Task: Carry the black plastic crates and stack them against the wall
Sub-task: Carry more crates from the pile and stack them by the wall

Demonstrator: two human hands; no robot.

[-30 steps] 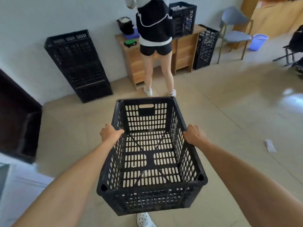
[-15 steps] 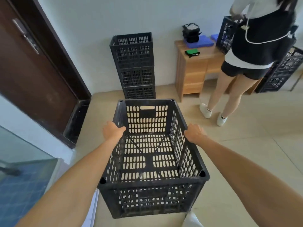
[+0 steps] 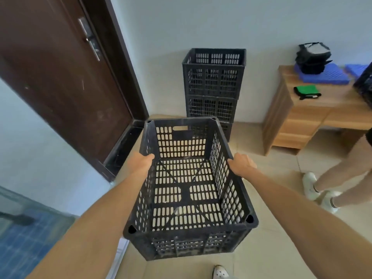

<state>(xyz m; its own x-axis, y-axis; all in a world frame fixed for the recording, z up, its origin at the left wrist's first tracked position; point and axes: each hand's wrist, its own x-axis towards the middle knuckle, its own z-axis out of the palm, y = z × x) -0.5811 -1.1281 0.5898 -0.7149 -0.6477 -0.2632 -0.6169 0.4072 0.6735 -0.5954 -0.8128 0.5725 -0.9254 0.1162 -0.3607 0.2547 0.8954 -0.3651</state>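
Note:
An empty black plastic crate (image 3: pixel 189 246) is held up in front of me, open side up. My left hand (image 3: pixel 141 163) grips its left rim and my right hand (image 3: pixel 240 164) grips its right rim. Straight ahead, a stack of three black crates (image 3: pixel 213 83) stands against the pale wall; the held crate's far edge hides part of the lowest one.
A dark brown door (image 3: pixel 60 77) with a raised sill fills the left. A wooden desk (image 3: pixel 298 121) at the right carries a black bag, blue pads and a green item. Another person's legs (image 3: pixel 342 178) stand at the right. A further black crate (image 3: pixel 364 85) sits on the desk's right edge.
My view has swung left and moved closer to the wall. The crate stack is now straight ahead and larger. The other person has slid to the right edge. My grip is unchanged.

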